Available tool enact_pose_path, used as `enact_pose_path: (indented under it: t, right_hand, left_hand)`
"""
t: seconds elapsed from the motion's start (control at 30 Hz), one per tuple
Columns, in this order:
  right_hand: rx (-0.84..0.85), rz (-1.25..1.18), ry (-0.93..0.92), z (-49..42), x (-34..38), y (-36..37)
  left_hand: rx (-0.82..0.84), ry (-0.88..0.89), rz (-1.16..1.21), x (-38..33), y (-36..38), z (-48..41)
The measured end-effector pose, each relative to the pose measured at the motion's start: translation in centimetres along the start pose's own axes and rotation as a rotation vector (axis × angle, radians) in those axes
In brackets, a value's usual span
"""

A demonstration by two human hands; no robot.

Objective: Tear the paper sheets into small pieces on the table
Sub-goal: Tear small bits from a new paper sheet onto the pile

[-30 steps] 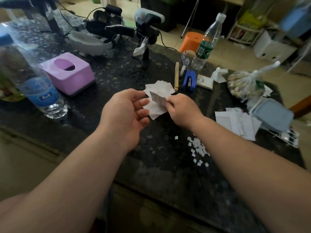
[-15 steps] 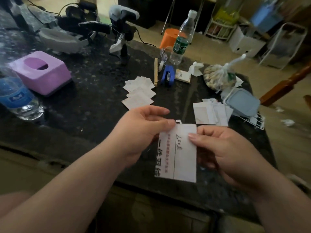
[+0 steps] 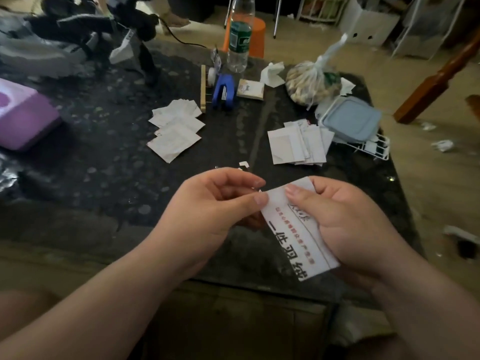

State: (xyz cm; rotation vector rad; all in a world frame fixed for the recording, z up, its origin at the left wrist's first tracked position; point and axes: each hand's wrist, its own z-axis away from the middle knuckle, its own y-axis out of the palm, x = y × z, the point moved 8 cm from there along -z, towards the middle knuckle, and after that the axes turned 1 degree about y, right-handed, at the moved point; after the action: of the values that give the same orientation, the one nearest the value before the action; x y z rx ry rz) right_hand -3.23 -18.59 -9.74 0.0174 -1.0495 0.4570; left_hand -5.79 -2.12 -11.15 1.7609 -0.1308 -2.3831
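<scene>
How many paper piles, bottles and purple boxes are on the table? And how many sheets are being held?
Paper piles: 2
Bottles: 1
Purple boxes: 1
Held sheets: 1
Total: 5

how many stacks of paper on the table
2: left stack near the blue stapler, right stack beside the blue-grey container. Another sheet is held by left hand and right hand.
</scene>
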Motion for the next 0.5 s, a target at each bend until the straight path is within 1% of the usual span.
enact_pose_path:
  t: [0.13, 0.27, 0.5]
  right_hand:
    - [0.042, -0.052, 0.027, -0.1, -0.1, -0.7]
    - [0.094, -0.123, 0.066, 0.0, -0.7, -0.9]
    - [0.166, -0.285, 0.121, 0.5, -1.1, -0.7]
  left_hand:
    - [0.116, 0.099, 0.032, -0.3, 0.7, -0.4]
    - [0.209, 0.224, -0.050, -1.0, 1.1, -0.4]
    - [0.226, 0.292, -0.014, -1.5, 1.5, 0.0]
